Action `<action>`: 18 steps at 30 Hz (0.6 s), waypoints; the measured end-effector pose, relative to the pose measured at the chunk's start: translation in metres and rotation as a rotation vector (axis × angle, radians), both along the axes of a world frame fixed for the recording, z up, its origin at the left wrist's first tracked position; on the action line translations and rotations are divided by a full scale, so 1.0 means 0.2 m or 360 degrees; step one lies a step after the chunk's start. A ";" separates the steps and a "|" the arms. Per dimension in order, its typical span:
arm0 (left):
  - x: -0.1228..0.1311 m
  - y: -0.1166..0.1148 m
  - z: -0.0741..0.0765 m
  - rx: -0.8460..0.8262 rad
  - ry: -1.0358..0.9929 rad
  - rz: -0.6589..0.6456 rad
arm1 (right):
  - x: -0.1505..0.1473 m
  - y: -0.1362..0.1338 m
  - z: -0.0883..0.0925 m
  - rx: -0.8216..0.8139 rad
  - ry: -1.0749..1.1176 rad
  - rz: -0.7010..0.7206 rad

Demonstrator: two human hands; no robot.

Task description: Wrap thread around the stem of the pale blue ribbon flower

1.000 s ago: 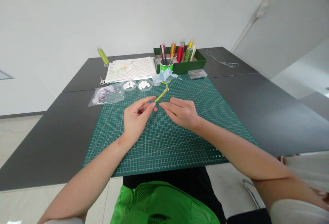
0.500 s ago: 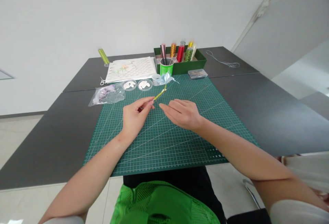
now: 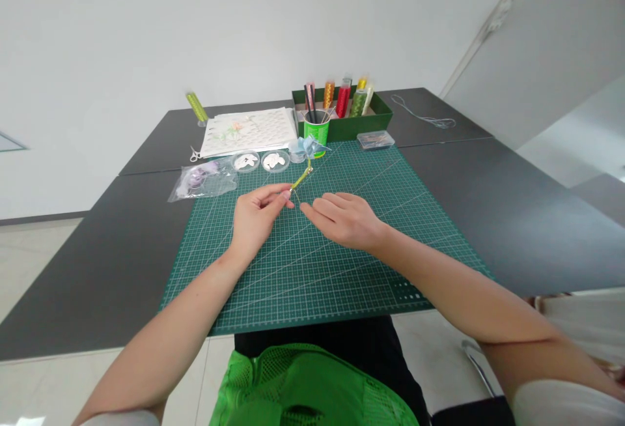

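Note:
Between thumb and fingers, my left hand (image 3: pixel 260 215) pinches the lower end of a green-wrapped flower stem (image 3: pixel 301 176). The stem slants up and right to a pale blue artificial flower (image 3: pixel 306 148), which overlaps the green cup behind it. A thin thread (image 3: pixel 297 196) runs from the stem's lower end to the fingertips of my right hand (image 3: pixel 342 218), whose fingers are closed on it. Both hands are above the green cutting mat (image 3: pixel 293 283), a small gap apart.
Two clear dishes (image 3: pixel 276 161) hold white pieces. Nearby lie a plastic bag (image 3: pixel 208 178), small scissors (image 3: pixel 194 154) and a sheet with a flower picture (image 3: pixel 273 127). A green cup (image 3: pixel 317 130) of tools stands before a green box (image 3: pixel 385 116) of thread spools. A clear case (image 3: pixel 375 140) lies right.
The blue flower and stem have swung slightly to the left and turned. My right hand has shifted slightly left and down, and the thread between the hands now shows.

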State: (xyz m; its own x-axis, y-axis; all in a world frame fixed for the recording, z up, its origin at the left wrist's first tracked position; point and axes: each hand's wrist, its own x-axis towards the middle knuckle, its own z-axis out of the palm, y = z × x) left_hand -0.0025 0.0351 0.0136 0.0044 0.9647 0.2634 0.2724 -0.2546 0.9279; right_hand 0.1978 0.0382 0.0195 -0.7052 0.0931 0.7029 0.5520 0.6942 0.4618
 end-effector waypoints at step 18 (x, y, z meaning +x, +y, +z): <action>-0.01 -0.06 -0.03 0.0705 0.1552 -0.0211 | 0.06 0.02 0.08 -0.0472 -0.0037 -0.0149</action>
State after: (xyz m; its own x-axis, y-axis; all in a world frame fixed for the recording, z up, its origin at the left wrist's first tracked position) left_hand -0.0049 0.0230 0.0078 0.4984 0.7610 0.4152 0.7900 -0.5959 0.1439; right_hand 0.2096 0.0415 0.0352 -0.6995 0.3573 0.6190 0.6116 0.7473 0.2598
